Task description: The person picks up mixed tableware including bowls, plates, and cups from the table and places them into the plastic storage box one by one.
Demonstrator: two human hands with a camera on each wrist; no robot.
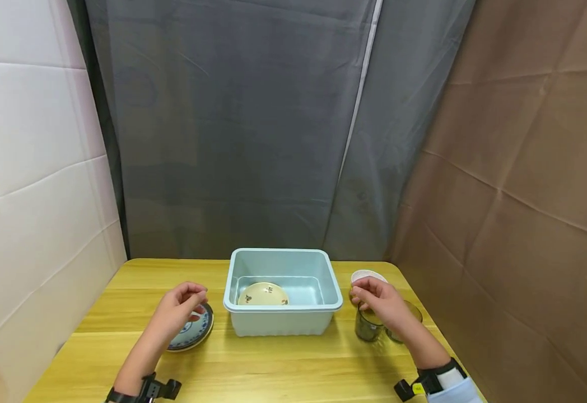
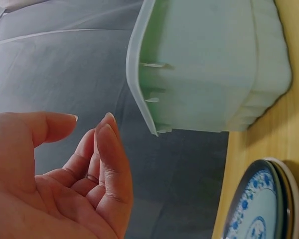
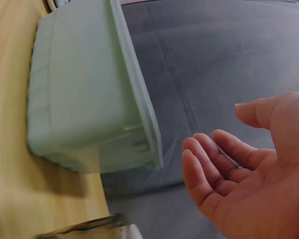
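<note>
My left hand (image 1: 176,309) hovers over a stack of plates (image 1: 192,330), its fingers loosely bent and holding nothing. The top plate has a blue floral border, seen in the left wrist view on the stack (image 2: 256,206). On the right, my right hand (image 1: 381,302) is above the drinking glasses, also holding nothing. One dark-tinted glass (image 1: 366,329) stands under it; a second glass (image 1: 415,311) and a white-rimmed cup (image 1: 369,274) are partly hidden by the hand. Between the hands sits a pale blue plastic bin (image 1: 283,323), with a cream flower-patterned plate (image 1: 263,294) inside.
Everything stands on a yellow wood-grain table (image 1: 273,369). A grey curtain (image 1: 233,140) hangs behind it, a white cloth (image 1: 31,168) on the left, and a brown cloth (image 1: 535,184) along the right edge.
</note>
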